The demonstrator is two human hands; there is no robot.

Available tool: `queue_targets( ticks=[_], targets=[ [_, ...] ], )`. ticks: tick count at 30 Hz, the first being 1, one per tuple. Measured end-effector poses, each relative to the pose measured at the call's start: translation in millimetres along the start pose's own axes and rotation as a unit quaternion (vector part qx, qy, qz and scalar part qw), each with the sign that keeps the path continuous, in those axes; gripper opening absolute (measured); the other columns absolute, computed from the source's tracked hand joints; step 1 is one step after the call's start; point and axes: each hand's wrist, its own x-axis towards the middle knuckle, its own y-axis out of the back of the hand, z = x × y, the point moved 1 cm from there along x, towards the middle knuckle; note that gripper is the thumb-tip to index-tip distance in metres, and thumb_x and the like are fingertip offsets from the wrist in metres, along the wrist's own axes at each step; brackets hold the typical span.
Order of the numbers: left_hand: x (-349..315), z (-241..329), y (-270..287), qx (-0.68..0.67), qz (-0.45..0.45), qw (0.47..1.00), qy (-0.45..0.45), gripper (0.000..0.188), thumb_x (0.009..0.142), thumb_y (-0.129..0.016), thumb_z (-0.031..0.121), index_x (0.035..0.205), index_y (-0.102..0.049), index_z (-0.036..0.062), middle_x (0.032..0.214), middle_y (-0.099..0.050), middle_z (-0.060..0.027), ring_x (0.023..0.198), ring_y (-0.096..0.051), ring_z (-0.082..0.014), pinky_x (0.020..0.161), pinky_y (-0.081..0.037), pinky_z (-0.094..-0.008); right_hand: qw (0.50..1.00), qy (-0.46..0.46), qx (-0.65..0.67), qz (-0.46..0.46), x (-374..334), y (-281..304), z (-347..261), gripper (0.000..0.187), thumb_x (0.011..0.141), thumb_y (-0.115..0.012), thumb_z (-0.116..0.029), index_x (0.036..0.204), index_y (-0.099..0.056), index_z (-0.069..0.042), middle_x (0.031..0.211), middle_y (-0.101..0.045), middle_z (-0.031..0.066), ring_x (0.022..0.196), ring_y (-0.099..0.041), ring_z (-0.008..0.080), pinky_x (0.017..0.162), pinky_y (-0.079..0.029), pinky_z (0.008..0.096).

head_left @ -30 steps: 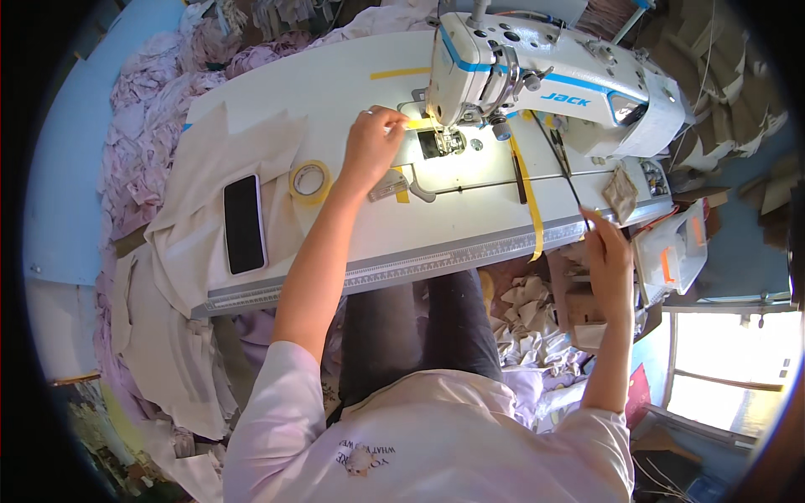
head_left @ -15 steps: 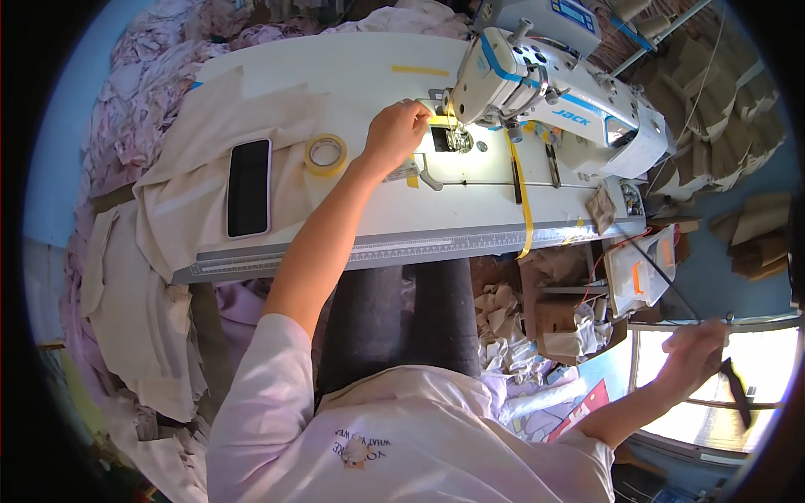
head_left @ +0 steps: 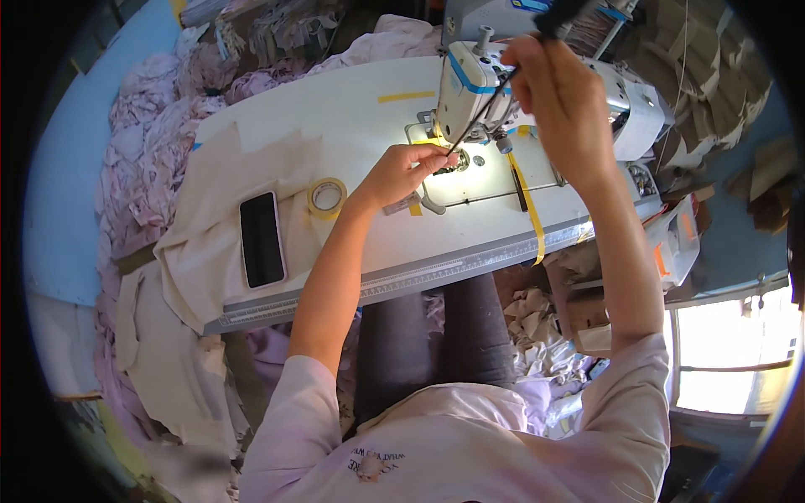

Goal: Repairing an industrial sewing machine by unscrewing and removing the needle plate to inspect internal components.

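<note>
Two bare hands meet at a white industrial sewing machine (head_left: pixel 457 94), seen from above by the person wearing the camera. The right hand (head_left: pixel 572 113) is raised in front of the machine's arm, its grip curled around a thin black strand (head_left: pixel 484 111) that slants down to the left hand (head_left: pixel 398 174). A thicker dark end shows blurred above the right knuckles; whether the strand is cord or a stiff rod, I cannot tell.

The left grip is pinched near the strand's lower tip, beside the lit presser foot (head_left: pixel 462 159). Being held at both ends probably steadies the strand and keeps its tip near the lamplight. A short yellow strip lies just beyond the left fingers.

On the white tabletop (head_left: pixel 352 101), a roll of yellow tape (head_left: pixel 327 198) lies flat by the left forearm, seemingly for easy reach. Further left, a dark-screened phone (head_left: pixel 262 239) rests on beige fabric (head_left: pixel 226 180), apart from the needle area. A long yellow tape (head_left: pixel 527 201) crosses right of the needle and hangs over the front edge, where a ruler scale (head_left: pixel 428 281) runs, likely for measuring.
</note>
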Motion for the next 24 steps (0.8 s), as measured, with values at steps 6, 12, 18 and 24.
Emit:
queue_targets(
  ticks=[6, 12, 18, 24],
  targets=[
    [3.9, -5.4, -13.6, 0.345, 0.155, 0.910, -0.170, 0.014, 0.089, -0.074, 0.020, 0.097, -0.076, 0.0077, 0.083, -0.073, -0.0111, 0.072, -0.069, -0.0268, 0.063, -0.053, -0.0352, 0.997, 0.076, -0.014, 0.027, 4.4, -19.4, 15.3, 0.027, 0.107, -0.052, -0.023, 0.098, -0.064, 0.000, 0.063, -0.055, 0.0041, 0.055, -0.052, 0.0105, 0.054, -0.043, 0.0274],
    [7.1, -10.7, -20.8, 0.292, 0.196, 0.929, -0.115, 0.015, 0.089, -0.077, 0.013, 0.097, -0.073, 0.0010, 0.081, -0.076, -0.0081, 0.069, -0.073, -0.0157, 0.062, -0.055, -0.0269, 0.998, 0.065, -0.022, 0.009, 2.5, -9.1, 2.3, 0.025, 0.101, -0.061, -0.018, 0.085, -0.055, 0.001, 0.061, -0.056, 0.0195, 0.053, -0.058, 0.0391, 0.048, -0.042, 0.0450],
    [12.6, -17.3, -27.7, 0.275, 0.194, 0.933, -0.127, 0.015, 0.090, -0.077, 0.015, 0.096, -0.074, 0.0014, 0.083, -0.076, -0.0086, 0.073, -0.075, -0.0171, 0.066, -0.057, -0.0268, 0.995, 0.084, -0.036, 0.035, -1.9, -17.6, 13.4, 0.026, 0.101, -0.061, -0.018, 0.083, -0.053, -0.001, 0.058, -0.055, 0.0197, 0.053, -0.057, 0.0411, 0.048, -0.043, 0.0466],
    [11.7, -21.0, -24.3, 0.266, 0.195, 0.938, -0.106, 0.016, 0.090, -0.076, 0.016, 0.097, -0.074, 0.0016, 0.082, -0.076, -0.0092, 0.073, -0.075, -0.0179, 0.066, -0.057, -0.0271, 0.999, 0.034, -0.029, 0.001, -2.0, -17.1, 12.9, 0.027, 0.102, -0.058, -0.021, 0.085, -0.053, -0.001, 0.058, -0.056, 0.0214, 0.056, -0.059, 0.0439, 0.049, -0.044, 0.0487]
  ],
)
